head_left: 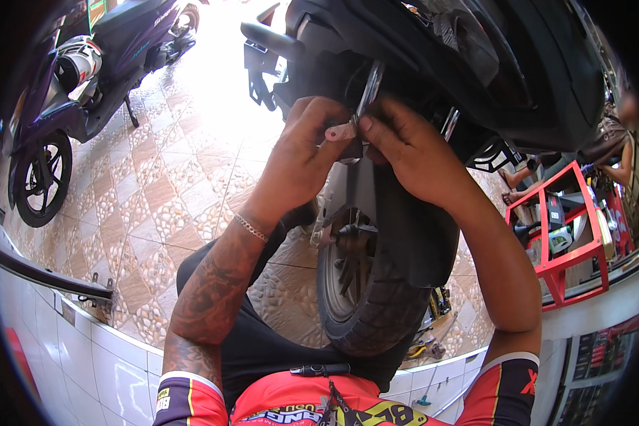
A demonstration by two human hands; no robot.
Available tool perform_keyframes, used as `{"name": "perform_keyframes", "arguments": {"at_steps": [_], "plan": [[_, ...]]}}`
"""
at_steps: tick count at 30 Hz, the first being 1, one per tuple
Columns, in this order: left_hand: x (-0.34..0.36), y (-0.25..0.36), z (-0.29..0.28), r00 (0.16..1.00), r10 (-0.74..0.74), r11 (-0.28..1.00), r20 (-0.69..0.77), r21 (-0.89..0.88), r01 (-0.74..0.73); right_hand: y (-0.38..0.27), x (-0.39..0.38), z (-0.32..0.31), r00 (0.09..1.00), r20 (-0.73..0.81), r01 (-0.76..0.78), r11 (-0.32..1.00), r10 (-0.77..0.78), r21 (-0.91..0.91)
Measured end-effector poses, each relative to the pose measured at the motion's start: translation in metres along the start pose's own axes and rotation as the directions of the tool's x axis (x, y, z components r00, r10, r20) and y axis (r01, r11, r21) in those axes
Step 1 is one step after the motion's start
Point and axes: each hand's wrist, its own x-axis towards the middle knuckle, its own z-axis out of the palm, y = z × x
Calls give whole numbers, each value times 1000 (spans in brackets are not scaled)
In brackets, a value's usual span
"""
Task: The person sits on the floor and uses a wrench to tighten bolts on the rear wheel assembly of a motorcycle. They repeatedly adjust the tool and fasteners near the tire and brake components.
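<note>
Both my hands meet at the front fork of a dark scooter (440, 35) above me. My left hand (309, 149) has its fingers curled round a small pinkish-brown piece with a hole (339, 133), held beside the shiny fork tube (373, 85). My right hand (405, 149) is closed at the same spot, thumb pressed by the lower end of the tube; what is under its fingers is hidden. Below my hands is the front wheel (355, 312) with a black mudguard (419, 241), between my legs.
A purple-black scooter (71, 128) with a helmet stands at the left on the tiled floor (113, 241). A red metal cart (568, 277) holds supplies at the right, beside another seated person (610, 142). Tools (429, 334) lie near the wheel. A dark rail (50, 280) is at lower left.
</note>
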Motion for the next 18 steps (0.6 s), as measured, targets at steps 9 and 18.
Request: {"name": "perform_keyframes", "arguments": {"at_steps": [9,18], "plan": [[-2,-4,7,999,-53,979,4,-196,53,-5,2,-3,985,39,-170,969,166,180],[-2,3,4,997,-70,994,18,-81,71,-5,4,9,986,-100,-124,989,132,82]]}}
